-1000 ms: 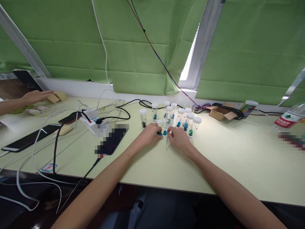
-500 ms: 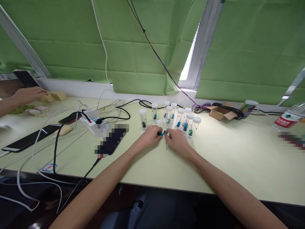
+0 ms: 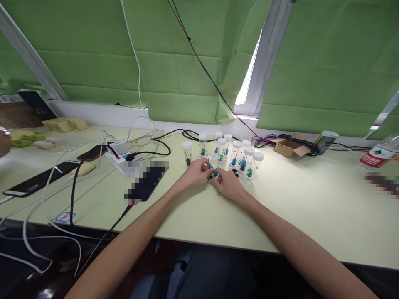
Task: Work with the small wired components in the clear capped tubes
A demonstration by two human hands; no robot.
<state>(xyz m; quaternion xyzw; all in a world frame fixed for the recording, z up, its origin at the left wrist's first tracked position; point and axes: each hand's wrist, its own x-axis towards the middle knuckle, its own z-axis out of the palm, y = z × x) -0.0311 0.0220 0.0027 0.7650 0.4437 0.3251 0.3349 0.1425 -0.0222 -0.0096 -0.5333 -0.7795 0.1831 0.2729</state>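
Observation:
In the middle of the table my left hand (image 3: 197, 171) and my right hand (image 3: 230, 183) meet, fingertips bent inward and almost touching. Pinched there are small blue pieces (image 3: 215, 174) with dark parts, too small to name; fingers hide much of them. A thin wire (image 3: 218, 192) hangs below my right hand. Right behind the hands stand several clear tubes with white caps, among them a tube with a green piece (image 3: 249, 168) and a tube with a dark piece (image 3: 187, 153). Thin wires show inside them. A small black piece (image 3: 235, 172) lies by my right knuckles.
Left of my forearm lies a phone (image 3: 148, 181) on a cable, near a white power strip (image 3: 124, 164) and a tablet (image 3: 40, 178). An open cardboard box (image 3: 289, 147) and a water bottle (image 3: 378, 153) stand right. A co-worker's hand (image 3: 3, 143) shows at the far left edge.
My left hand has turned slightly, and its fingertips have closed in on my right hand's. The co-worker's hand has drawn back toward the left edge, uncovering the yellow boxes.

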